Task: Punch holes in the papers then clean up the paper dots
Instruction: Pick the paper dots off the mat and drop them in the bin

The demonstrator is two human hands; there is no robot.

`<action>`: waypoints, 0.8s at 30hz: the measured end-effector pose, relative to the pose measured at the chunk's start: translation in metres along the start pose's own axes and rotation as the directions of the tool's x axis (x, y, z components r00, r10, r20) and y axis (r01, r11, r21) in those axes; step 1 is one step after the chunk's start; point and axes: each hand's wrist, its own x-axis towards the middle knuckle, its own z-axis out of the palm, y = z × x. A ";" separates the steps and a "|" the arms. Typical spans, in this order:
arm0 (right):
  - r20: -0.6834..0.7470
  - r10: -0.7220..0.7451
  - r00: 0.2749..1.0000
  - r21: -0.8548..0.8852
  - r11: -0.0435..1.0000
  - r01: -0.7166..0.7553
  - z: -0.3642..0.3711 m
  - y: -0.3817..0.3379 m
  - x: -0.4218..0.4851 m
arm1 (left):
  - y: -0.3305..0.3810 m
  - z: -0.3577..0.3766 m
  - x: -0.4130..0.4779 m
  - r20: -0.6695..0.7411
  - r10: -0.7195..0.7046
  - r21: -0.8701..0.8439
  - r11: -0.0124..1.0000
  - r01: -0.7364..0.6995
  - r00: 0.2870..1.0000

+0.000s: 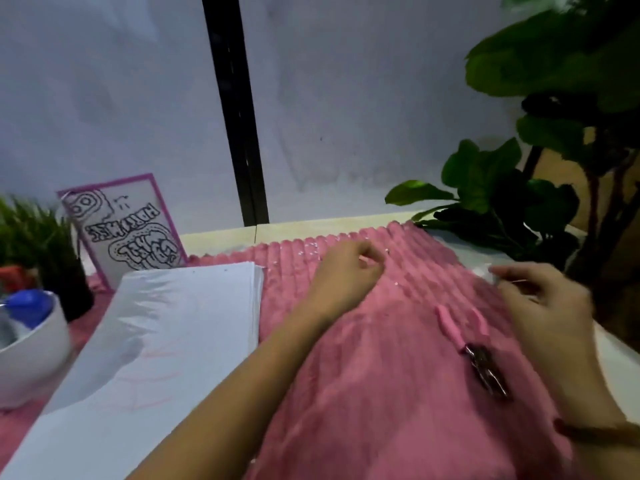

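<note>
A stack of white papers [166, 341] lies on the left of a pink ribbed cloth [381, 393]. A pink-handled hole punch [474, 348] rests on the cloth at the right, untouched. Tiny white paper dots [313, 247] are scattered on the cloth near its far edge. My left hand [349, 271] reaches over the cloth with its fingers curled, pinching at the dots; what it holds is too small to tell. My right hand [543, 303] hovers at the right edge of the cloth, fingers pinched on a thin clear plastic piece [485, 271].
A white bowl [31, 355] holding a blue object stands at the left edge. A purple-framed drawing [124, 230] leans against the wall behind the papers. A small grass plant [31, 230] is at the far left, and a large leafy plant [540, 188] at the right.
</note>
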 end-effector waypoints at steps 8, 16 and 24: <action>0.419 0.343 0.841 -0.430 0.891 -0.149 0.132 0.013 0.042 | -0.141 -0.071 0.039 -0.404 -0.412 -0.091 0.906 0.413 0.816; 0.337 0.267 0.903 -0.440 0.892 -0.100 0.145 0.023 0.040 | -0.172 -0.064 0.051 -0.513 -0.405 -0.181 0.913 0.366 0.757; 0.338 0.214 0.916 -0.497 0.867 -0.019 0.154 0.043 0.045 | -0.188 -0.074 0.049 -0.492 -0.242 0.157 0.921 0.358 0.837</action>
